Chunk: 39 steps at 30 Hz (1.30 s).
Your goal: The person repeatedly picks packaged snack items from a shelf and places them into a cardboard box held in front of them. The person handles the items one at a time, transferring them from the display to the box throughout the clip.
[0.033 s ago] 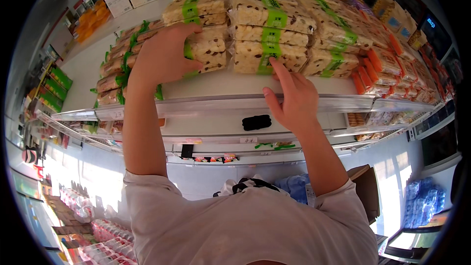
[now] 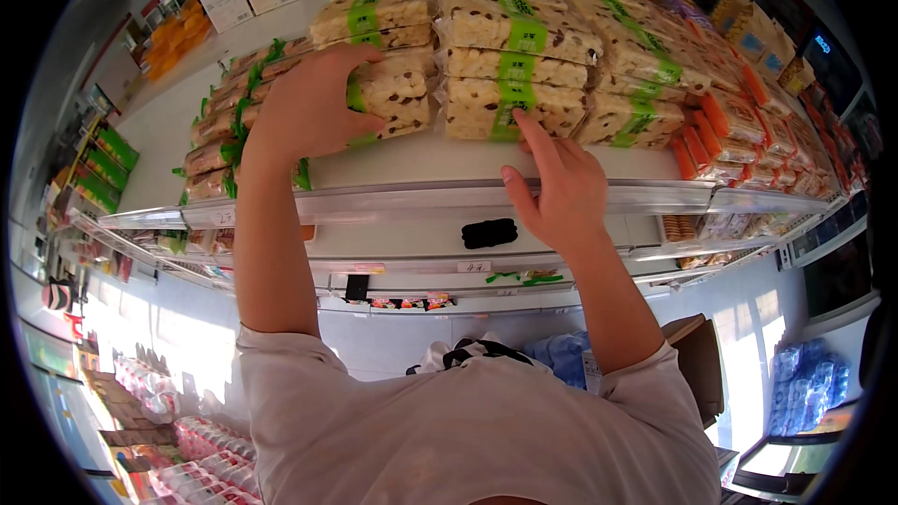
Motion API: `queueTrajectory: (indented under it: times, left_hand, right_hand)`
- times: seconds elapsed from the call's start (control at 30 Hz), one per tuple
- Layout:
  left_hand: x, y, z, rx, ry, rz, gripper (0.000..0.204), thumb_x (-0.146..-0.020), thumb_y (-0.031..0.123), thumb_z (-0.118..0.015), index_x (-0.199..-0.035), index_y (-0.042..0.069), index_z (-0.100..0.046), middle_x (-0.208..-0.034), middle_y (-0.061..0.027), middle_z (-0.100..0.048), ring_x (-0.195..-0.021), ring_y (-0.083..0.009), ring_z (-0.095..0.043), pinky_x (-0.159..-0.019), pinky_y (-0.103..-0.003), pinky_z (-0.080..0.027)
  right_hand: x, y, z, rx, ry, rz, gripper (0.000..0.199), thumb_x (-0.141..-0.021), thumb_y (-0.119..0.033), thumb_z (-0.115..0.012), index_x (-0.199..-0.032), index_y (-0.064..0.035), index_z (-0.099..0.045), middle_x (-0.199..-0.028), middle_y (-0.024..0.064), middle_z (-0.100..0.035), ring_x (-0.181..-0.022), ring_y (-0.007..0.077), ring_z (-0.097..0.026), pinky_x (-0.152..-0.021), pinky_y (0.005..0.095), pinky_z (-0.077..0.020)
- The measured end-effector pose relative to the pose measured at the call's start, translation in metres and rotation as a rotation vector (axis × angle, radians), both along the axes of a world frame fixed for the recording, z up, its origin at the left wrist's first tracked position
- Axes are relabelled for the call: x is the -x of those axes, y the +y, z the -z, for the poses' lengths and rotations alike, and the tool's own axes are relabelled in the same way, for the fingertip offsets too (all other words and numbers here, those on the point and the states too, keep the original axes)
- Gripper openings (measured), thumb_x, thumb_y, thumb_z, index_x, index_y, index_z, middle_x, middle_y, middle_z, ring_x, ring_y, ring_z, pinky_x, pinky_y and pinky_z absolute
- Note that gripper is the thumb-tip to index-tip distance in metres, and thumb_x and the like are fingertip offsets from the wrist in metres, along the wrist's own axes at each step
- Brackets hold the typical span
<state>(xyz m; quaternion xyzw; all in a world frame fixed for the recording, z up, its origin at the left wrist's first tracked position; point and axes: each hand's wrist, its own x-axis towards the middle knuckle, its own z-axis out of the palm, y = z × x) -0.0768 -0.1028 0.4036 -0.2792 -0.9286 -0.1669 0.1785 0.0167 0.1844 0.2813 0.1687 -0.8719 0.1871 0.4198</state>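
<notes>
Clear packets of pale puffed-grain cake with dark bits and green bands lie stacked on the top shelf. My left hand [image 2: 313,103] curves round the left end of the lower packets in the left stack [image 2: 398,98]. Its fingers are higher up and the thumb is low, near the shelf; part of the grip is hidden behind the hand. My right hand [image 2: 561,182] is open, its index finger stretched to the bottom front of the middle stack [image 2: 472,112] and the thumb held apart. Another such stack [image 2: 627,122] stands right of it.
Green-tied packets of brown snacks [image 2: 210,159] lie left of my left hand, orange-ended packets [image 2: 730,122] at the right. A clear rail [image 2: 412,201] edges the shelf. Below lies a black object [image 2: 489,234]. An open cardboard box [image 2: 697,365] stands by my right arm.
My left hand and the lower left packets have shifted very slightly left. My right hand stays in place.
</notes>
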Motion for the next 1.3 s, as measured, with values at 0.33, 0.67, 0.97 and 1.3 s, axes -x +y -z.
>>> queueTrajectory:
  times: [0.33, 0.67, 0.97, 1.3]
  left_hand:
    - [-0.004, -0.033, -0.007, -0.627, -0.073, 0.176, 0.077, -0.073, 0.011, -0.096, -0.141, 0.001, -0.06, -0.124, -0.0094, -0.071, -0.114, -0.0193, -0.067, -0.101, -0.034, -0.054]
    - [-0.059, 0.041, 0.059, -1.15, -0.237, 0.716, 0.095, -0.065, 0.026, -0.104, -0.14, -0.007, -0.056, -0.126, -0.0137, -0.069, -0.114, -0.0207, -0.068, -0.1, -0.036, -0.054]
    - [-0.106, 0.201, 0.094, -0.459, -0.415, 1.018, 0.079, -0.061, 0.011, -0.098, -0.133, 0.005, -0.066, -0.116, -0.0131, -0.067, -0.104, -0.0315, -0.066, -0.09, -0.039, -0.053]
    - [-0.184, 0.363, 0.168, -0.448, -0.437, 1.311, 0.066, -0.076, 0.006, -0.089, -0.137, 0.006, -0.063, -0.132, -0.0159, -0.063, -0.121, -0.0343, -0.064, -0.101, -0.043, -0.053]
  right_hand:
    - [-0.004, -0.002, -0.001, -0.021, -0.026, 0.008, 0.057, -0.087, -0.019, -0.077, -0.142, -0.0087, -0.065, -0.092, 0.0073, -0.073, -0.081, 0.0286, -0.066, -0.071, 0.0406, -0.0533]
    - [-0.048, 0.034, -0.016, 0.417, 0.066, -0.407, 0.063, -0.089, -0.024, -0.077, -0.145, -0.0009, -0.058, -0.132, 0.0204, -0.067, -0.118, 0.0356, -0.067, -0.092, 0.0412, -0.0567]
    - [-0.185, 0.109, -0.056, 0.482, -0.593, -0.144, 0.09, -0.081, -0.028, -0.088, -0.156, -0.0028, -0.045, -0.125, 0.0209, -0.069, -0.109, 0.0371, -0.071, -0.092, 0.0417, -0.0561]
    - [-0.32, 0.169, -0.014, 0.749, -0.591, 0.689, 0.069, -0.067, -0.006, -0.092, -0.129, -0.0078, -0.062, -0.112, 0.0105, -0.073, -0.105, 0.0265, -0.073, -0.093, 0.037, -0.0571]
